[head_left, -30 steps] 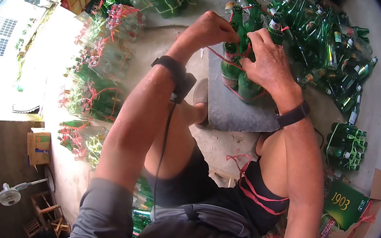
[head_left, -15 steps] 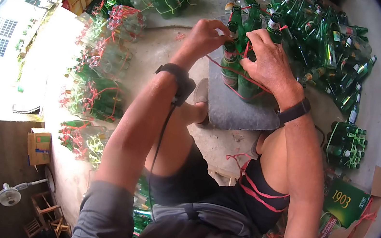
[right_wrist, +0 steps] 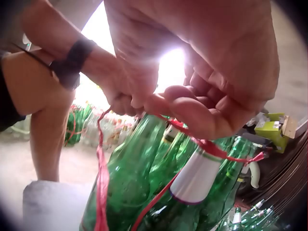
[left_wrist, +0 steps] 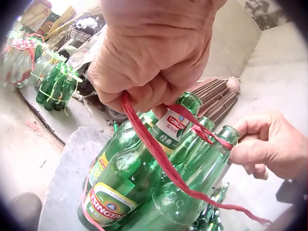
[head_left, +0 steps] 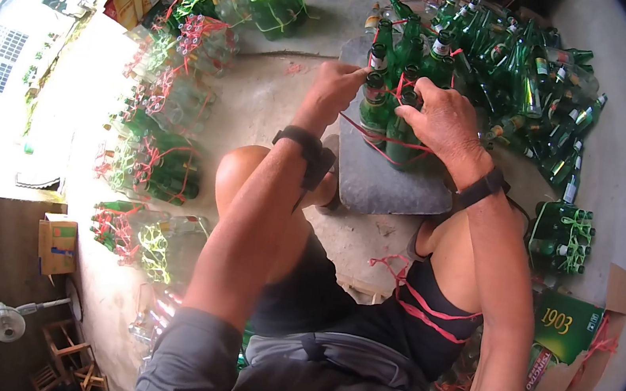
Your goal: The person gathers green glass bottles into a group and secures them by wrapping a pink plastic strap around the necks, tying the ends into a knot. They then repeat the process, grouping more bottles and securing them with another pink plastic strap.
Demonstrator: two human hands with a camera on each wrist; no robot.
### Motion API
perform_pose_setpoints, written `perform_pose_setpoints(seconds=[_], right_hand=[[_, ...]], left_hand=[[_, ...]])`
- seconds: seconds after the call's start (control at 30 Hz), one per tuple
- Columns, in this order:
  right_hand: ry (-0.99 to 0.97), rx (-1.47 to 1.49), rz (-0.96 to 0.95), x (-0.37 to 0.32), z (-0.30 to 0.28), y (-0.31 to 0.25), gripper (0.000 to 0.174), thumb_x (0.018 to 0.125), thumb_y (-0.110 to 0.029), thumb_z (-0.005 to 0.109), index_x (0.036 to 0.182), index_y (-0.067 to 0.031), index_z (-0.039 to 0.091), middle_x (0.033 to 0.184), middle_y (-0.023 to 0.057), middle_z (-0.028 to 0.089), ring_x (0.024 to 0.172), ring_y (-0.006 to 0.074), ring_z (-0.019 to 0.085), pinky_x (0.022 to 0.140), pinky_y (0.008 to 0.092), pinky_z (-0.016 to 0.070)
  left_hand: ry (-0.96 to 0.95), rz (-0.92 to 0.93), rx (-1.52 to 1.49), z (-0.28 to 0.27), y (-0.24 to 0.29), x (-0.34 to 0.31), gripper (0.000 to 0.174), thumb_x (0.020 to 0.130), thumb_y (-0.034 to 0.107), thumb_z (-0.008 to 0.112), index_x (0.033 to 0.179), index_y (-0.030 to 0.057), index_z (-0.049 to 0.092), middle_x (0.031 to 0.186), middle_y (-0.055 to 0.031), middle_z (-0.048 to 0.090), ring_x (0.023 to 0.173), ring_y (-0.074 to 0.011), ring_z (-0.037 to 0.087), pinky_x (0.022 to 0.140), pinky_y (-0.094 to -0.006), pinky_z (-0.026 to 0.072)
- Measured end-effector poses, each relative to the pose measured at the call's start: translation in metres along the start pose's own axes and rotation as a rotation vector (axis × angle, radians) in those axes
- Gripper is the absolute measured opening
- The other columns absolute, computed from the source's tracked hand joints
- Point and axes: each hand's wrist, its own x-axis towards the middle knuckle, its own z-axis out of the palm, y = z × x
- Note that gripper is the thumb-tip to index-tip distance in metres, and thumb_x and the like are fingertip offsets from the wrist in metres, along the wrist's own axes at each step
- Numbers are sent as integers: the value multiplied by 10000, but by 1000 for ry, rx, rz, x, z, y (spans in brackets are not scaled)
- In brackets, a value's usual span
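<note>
A bundle of upright green beer bottles (head_left: 373, 111) stands on a grey slab (head_left: 384, 198) before the person's knees. Red twine (left_wrist: 163, 166) circles the bundle low down and also runs across the necks. Tightly curled, the left hand (head_left: 333, 93) grips the twine beside the bottle tops, and a loose tail hangs from its fist. Opposite it, the right hand (head_left: 449, 120) holds the neck of a near bottle (left_wrist: 211, 156) between thumb and fingers, where the twine wraps round. Tsingtao labels (left_wrist: 108, 204) show on some bottles.
Loose green bottles (head_left: 529, 82) are heaped at the back right. Tied bottle bundles (head_left: 275, 6) line the left and back, and another bundle (head_left: 560, 238) stands at right. More red twine (head_left: 431, 322) lies over the right thigh. A green carton (head_left: 563, 323) is at lower right.
The left hand has drawn down and slightly left, closer to the person, still with the twine. The right hand stays near the bottle necks, a little lower in view. The head view has shifted slightly.
</note>
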Motion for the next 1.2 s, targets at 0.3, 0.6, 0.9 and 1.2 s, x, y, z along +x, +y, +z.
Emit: perform_pose_setpoints(seconds=[0.3, 0.6, 0.9, 1.2], right_hand=[[7, -42, -5, 3, 12, 4, 349, 818, -291, 801, 1028, -80, 618, 790, 181, 705, 828, 420, 698, 709, 527, 544], [-51, -147, -23, 0, -11, 17, 291, 799, -204, 806, 1001, -92, 630, 901, 168, 732, 898, 399, 710, 756, 514, 559], [-22, -139, 1, 7, -17, 33, 337, 807, -97, 763, 1124, -161, 666, 1073, 90, 714, 1000, 361, 701, 807, 503, 561], [-22, -51, -8, 7, -16, 38, 341, 810, -39, 726, 1111, -163, 626, 993, 100, 605, 978, 376, 641, 808, 480, 516]], left_hand=[[88, -118, -188, 18, -2, -12, 343, 985, 269, 674, 920, -59, 749, 617, 48, 492, 491, -51, 356, 427, -285, 249], [292, -87, -217, 56, 3, -56, 351, 970, 232, 678, 967, -111, 751, 693, 11, 605, 621, -68, 483, 519, -283, 372], [342, 7, -443, 110, 7, -95, 309, 986, 216, 684, 965, -87, 744, 761, 43, 610, 679, -50, 467, 575, -251, 373], [276, 100, -428, 106, 0, -98, 276, 1016, 183, 647, 991, -70, 753, 752, 50, 617, 681, -28, 466, 570, -229, 371]])
